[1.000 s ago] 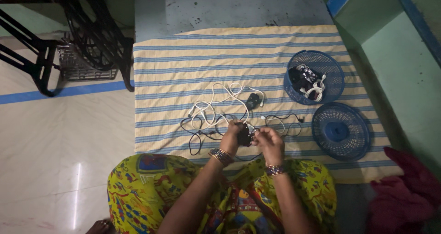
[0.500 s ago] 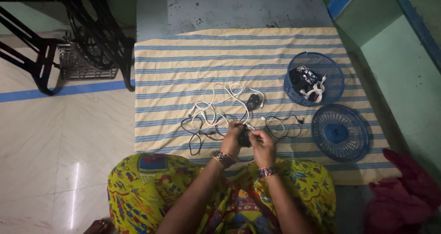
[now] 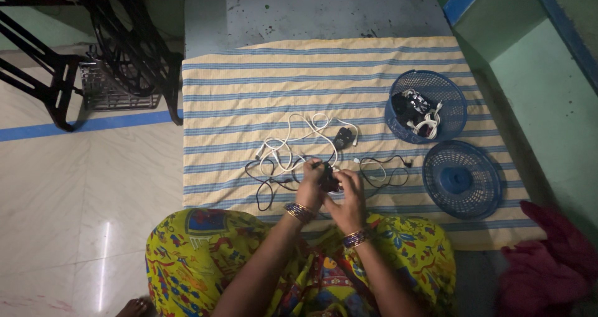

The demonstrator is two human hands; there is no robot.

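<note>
A tangle of white and black cables lies on a striped cloth in front of me. My left hand and my right hand meet at the near edge of the tangle. Together they grip a small black bundle of cable between the fingers. A black adapter lies just beyond the hands. A thin black earphone cable trails to the right of them.
A blue mesh basket at the right holds several black and white cables and chargers. A second blue basket lies nearer, holding nothing. A black iron treadle stand is at the left. Red cloth lies at the bottom right.
Both hands have drawn slightly nearer to me with the black bundle, and the right hand has closed in against the left. The tangle on the cloth has hardly shifted.
</note>
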